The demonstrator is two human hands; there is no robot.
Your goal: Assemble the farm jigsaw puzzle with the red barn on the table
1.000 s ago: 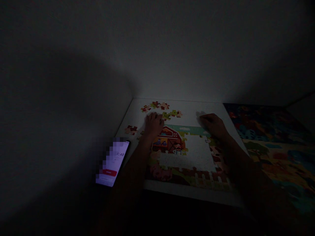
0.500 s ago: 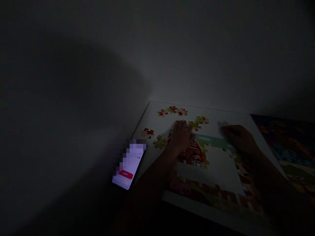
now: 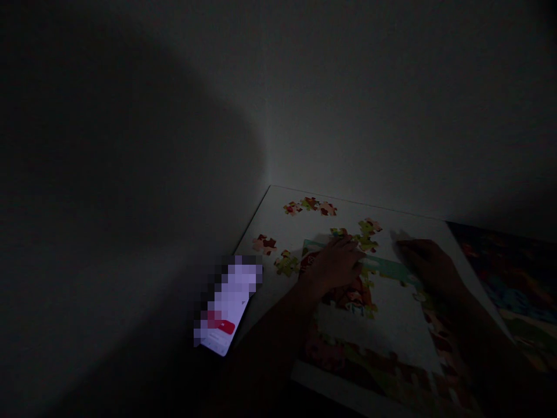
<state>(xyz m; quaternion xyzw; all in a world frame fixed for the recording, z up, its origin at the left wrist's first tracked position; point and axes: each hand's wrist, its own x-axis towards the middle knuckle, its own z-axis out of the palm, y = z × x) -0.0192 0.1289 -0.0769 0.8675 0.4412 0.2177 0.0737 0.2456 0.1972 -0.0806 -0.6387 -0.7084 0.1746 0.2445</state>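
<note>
In the dim head view, my left hand (image 3: 337, 262) lies palm down with fingers stretched over the upper part of a partly assembled jigsaw puzzle (image 3: 394, 268), covering some of the red barn (image 3: 352, 293). Its fingertips touch or lie close to a loose puzzle piece (image 3: 338, 233) and green puzzle pieces (image 3: 368, 239). To the right, my right hand (image 3: 424, 255) is closed in a pinch above the puzzle's upper right corner. Whatever is between its fingers, if anything, is too dark to see. The puzzle's middle shows white board inside a border of joined pieces.
More loose pieces (image 3: 310, 203) lie at the board's far left, others (image 3: 286, 263) nearer the left edge. A lit phone (image 3: 230, 310) leans beside the white board (image 3: 261, 217). A colourful picture (image 3: 500, 273) lies on the right. Walls (image 3: 348, 116) rise behind and left.
My left hand has slid right, now over the barn's top. Green pieces by its fingertips have shifted right, and another loose piece shows there. My right hand stays closed in about the same place.
</note>
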